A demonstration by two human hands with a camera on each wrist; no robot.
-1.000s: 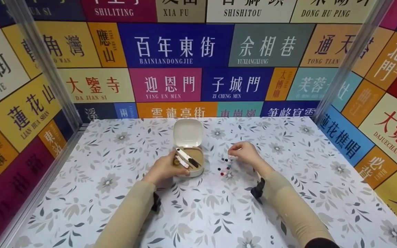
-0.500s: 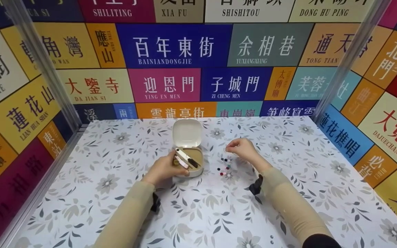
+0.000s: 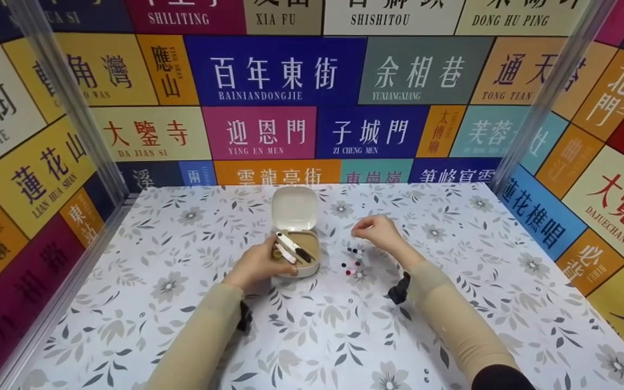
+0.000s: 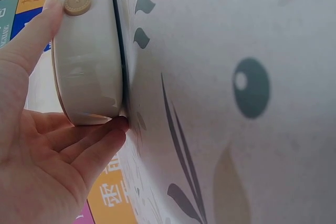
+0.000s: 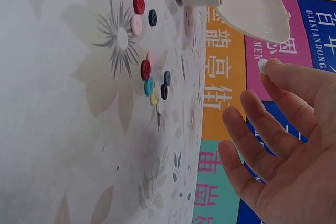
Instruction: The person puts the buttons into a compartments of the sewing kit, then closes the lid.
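Note:
My left hand (image 3: 258, 262) holds a small white box (image 4: 86, 61) by its side, thumb near the tan button-shaped catch (image 4: 77, 3) and fingers around the end. The box's lid (image 3: 294, 208) stands up at the back. Inside the box lie a white-and-dark stick-like tool (image 3: 296, 248) and a pinkish one (image 3: 285, 254). My right hand (image 5: 278, 129) is raised above the table, right of the box, and pinches a small white button (image 5: 262, 66) between thumb and forefinger; its other fingers are spread loosely. Below it lie loose buttons, including a red button (image 5: 145, 70) and a teal button (image 5: 149, 86).
The table (image 3: 182, 325) wears a white cloth printed with grey leaves and flowers. Panels with street-sign lettering (image 3: 277, 70) rise behind it and on both sides. Several more buttons, such as a pale pink button (image 5: 136, 25), lie scattered right of the box.
My right hand has shifted slightly left and away from me, above the buttons. My left hand and the box have stayed in place.

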